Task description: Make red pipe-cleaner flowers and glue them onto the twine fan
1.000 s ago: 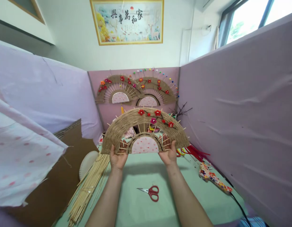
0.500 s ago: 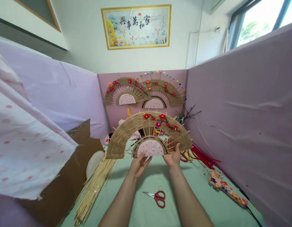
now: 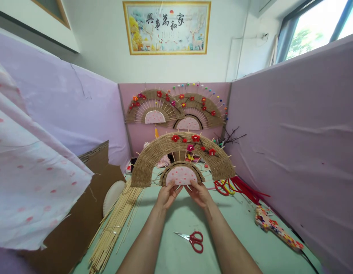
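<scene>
1. From my remote post I see the woven fan (image 3: 181, 174) held up at the centre of the frame, above the green table (image 3: 172, 249).
2. My left hand (image 3: 167, 195) grips its lower edge, thumb on the pink spotted half-circle.
3. My right hand (image 3: 199, 195) pinches that edge too, just beside the left.
4. Red-handled scissors (image 3: 191, 238) lie at lower centre; bundled sticks (image 3: 113, 230), lower left.
5. I make out two similar fans (image 3: 149, 95) on the back panel (image 3: 125, 93), upper centre.

Forearms (image 3: 150, 236) converging, fingers (image 3: 175, 194) beneath, thumbs (image 3: 170, 185) uppermost
</scene>
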A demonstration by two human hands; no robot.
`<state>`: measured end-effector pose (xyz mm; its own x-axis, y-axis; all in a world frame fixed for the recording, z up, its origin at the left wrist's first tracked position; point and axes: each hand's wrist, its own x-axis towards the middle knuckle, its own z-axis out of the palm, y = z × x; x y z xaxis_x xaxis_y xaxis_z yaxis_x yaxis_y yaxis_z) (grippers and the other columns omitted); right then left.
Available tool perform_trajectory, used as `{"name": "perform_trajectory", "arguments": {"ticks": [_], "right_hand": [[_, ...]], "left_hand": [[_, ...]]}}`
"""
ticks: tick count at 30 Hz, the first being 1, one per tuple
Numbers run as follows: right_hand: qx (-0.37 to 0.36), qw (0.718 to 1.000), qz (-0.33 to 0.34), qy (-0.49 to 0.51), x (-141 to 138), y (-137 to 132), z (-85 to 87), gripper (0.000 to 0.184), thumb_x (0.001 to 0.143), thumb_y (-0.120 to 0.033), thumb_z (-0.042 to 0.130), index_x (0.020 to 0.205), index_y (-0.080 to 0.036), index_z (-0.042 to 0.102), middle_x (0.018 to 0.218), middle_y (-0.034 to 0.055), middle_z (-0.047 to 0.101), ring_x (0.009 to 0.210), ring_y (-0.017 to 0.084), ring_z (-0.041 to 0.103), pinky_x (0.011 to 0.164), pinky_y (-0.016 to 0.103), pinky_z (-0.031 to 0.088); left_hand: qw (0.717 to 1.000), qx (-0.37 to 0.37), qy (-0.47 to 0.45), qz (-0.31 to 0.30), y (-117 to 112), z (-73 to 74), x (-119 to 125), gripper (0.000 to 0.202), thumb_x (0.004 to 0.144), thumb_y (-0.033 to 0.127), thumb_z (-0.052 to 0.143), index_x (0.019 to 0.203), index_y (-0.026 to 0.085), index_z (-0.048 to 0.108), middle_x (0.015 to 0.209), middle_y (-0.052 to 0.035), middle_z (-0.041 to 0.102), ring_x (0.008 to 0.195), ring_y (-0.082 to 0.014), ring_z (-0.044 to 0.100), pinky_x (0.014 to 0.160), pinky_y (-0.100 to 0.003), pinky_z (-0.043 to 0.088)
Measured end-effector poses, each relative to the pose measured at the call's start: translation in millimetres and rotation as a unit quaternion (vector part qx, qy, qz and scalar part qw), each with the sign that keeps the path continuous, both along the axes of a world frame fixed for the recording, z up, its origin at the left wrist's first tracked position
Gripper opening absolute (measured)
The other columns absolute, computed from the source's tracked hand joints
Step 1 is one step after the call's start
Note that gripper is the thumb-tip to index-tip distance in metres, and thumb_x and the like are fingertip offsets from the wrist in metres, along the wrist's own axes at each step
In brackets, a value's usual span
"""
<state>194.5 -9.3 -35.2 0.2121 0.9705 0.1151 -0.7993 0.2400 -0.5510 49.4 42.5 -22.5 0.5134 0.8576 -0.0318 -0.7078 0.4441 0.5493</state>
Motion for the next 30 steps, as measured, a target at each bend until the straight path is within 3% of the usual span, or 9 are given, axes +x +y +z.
{"name": "perform_trajectory", "arguments": {"ticks": [6,13,21,30], "right_hand": [[-0.008,1.0,-0.013,0.006,-3.6,4.2,-5.2,0.039,0.063,-0.01,0.079,0.097,-0.024,0.066,0.094,-0.0016,0.074,0.085,0.013,0.069,0.083,0.028,0.054],[-0.01,0.999,-0.025,0.028,-6.6,6.7,-9.4,0.039,0.061,-0.011,0.081,0.094,-0.024,0.066,0.087,-0.0023,0.074,0.084,0.013,0.069,0.083,0.028,0.055],[-0.021,0.999,-0.034,0.035,1.6,7.4,-9.9,0.035,0.06,-0.014,0.083,0.09,-0.024,0.066,0.084,-0.0049,0.074,0.082,0.011,0.069,0.08,0.024,0.056],[-0.022,0.999,-0.03,0.024,0.4,6.7,-10.5,0.041,0.061,-0.015,0.083,0.096,-0.026,0.066,0.086,-0.0048,0.074,0.083,0.012,0.069,0.081,0.024,0.055]], "left_hand": [[1.0,-0.016,-0.017,0.01,-1.7,-5.7,-0.1,0.023,0.076,0.003,0.064,0.095,0.015,0.062,0.094,-0.0055,0.072,0.088,-0.0176,0.068,0.101,-0.048,0.045],[1.0,0.008,-0.019,0.015,-3.4,-11.7,1.6,0.018,0.074,0.005,0.067,0.089,0.014,0.063,0.09,-0.0058,0.072,0.089,-0.0158,0.068,0.094,-0.034,0.05],[0.999,0.022,0.008,-0.022,-10.9,-17.5,-0.2,0.019,0.07,0.01,0.074,0.085,0.015,0.064,0.097,-0.0062,0.071,0.103,-0.0225,0.065,0.1,-0.04,0.043],[0.999,0.026,0.029,-0.021,-13.0,-17.2,0.2,0.018,0.069,0.011,0.075,0.082,0.016,0.063,0.09,-0.005,0.072,0.099,-0.0216,0.066,0.095,-0.037,0.045]]}}
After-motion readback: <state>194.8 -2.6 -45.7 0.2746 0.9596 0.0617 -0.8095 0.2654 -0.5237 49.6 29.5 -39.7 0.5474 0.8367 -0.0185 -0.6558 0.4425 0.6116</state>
